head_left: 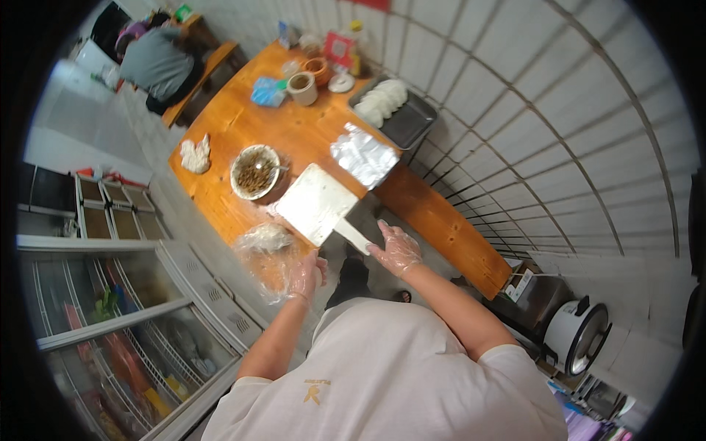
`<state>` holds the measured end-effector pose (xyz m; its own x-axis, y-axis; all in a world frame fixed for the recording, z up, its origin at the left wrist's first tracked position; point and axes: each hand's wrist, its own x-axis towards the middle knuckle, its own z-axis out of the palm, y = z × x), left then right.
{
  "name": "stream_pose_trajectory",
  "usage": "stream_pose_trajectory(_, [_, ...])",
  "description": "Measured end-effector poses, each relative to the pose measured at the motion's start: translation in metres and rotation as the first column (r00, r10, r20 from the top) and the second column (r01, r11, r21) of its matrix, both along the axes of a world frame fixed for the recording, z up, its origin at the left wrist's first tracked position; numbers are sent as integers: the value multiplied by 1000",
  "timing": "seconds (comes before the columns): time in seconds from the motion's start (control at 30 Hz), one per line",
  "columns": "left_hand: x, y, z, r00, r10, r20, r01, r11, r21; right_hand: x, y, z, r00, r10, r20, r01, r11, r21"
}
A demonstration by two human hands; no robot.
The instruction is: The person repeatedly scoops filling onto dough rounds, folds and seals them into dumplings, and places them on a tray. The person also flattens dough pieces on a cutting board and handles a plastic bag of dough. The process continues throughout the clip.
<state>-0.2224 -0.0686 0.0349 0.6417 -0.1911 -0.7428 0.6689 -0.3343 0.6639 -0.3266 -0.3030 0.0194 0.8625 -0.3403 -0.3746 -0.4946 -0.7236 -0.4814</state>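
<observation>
Both my hands wear clear plastic gloves. My left hand (304, 276) is at the table's near edge, its fingers curled in; whatever they hold, if anything, I cannot make out. Beside it lies a clear plastic bag (254, 268) with a pale lump of dough (265, 237) in or under it. My right hand (398, 251) has its fingers apart, the thumb at the handle end of a white paddle-shaped board (318, 203). The board lies on the table with its handle jutting past the edge. Behind it stands a white bowl of brown chopped filling (256, 173).
On the wooden table (220, 125) are dough in plastic (195, 154), a foil sheet (363, 156), cups (302, 89) and a blue packet (268, 92). A dark tray (412, 117) holds white dough pieces. A bench (441, 228), glass-door fridge (118, 323) and rice cooker (577, 334) stand around; someone sits far left.
</observation>
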Motion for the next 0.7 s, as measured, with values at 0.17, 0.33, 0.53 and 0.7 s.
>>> stream_pose_trajectory(0.17, [37, 30, -30, 700, -625, 345, 401, 744, 535, 76, 28, -25, 918, 291, -270, -308, 951, -19])
stream_pose_trajectory(0.33, [53, 28, -31, 146, -828, 541, 635, 498, 591, 118, 26, 64, 860, 359, -364, -324, 933, 156])
stream_pose_trajectory(0.53, [122, -34, -75, 698, -433, 570, 411, 895, 176, 235, 30, 180, 717, 648, -257, -649, 755, 93])
stream_pose_trajectory(0.7, [149, -67, -60, 624, -578, 526, 510, 811, 286, 308, 43, 196, 633, 675, -379, -685, 716, 131])
